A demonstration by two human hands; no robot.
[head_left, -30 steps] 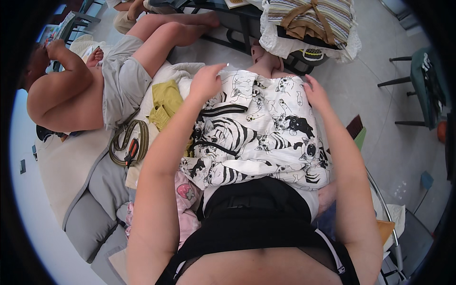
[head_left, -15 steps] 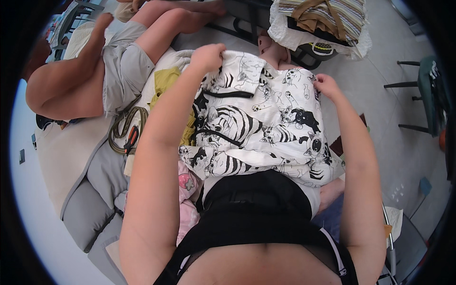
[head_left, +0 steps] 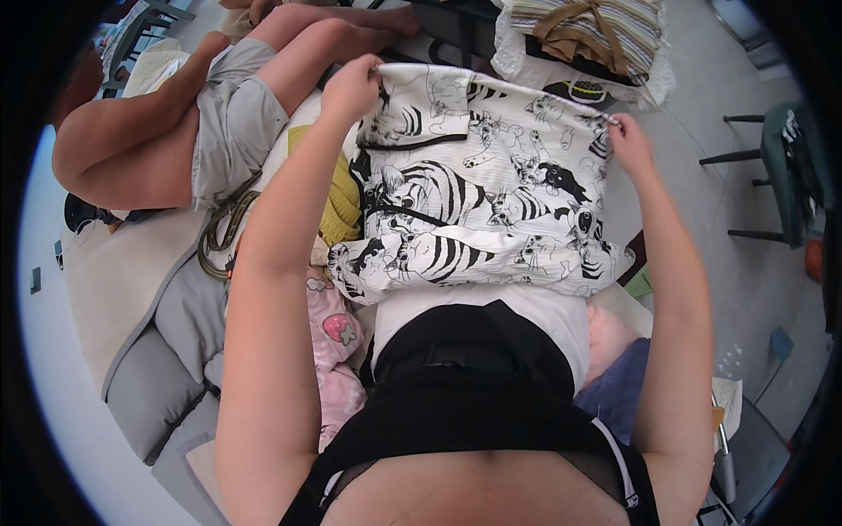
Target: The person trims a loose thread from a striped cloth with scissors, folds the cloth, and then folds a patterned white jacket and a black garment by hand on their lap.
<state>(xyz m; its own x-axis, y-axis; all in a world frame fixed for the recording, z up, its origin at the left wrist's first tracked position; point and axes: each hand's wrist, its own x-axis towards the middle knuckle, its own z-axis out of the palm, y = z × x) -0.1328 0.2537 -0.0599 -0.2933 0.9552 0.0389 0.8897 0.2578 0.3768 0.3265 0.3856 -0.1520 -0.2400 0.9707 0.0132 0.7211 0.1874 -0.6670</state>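
The cat-print garment hangs spread over the person's lap, soft and light, likely best gripped at its top corners. There the left hand and right hand each pinch its edge. Beside it lies a yellow cloth.

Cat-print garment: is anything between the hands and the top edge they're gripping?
Nothing visible. The left hand and right hand each pinch a top corner of the cat-print garment directly, holding it spread out.
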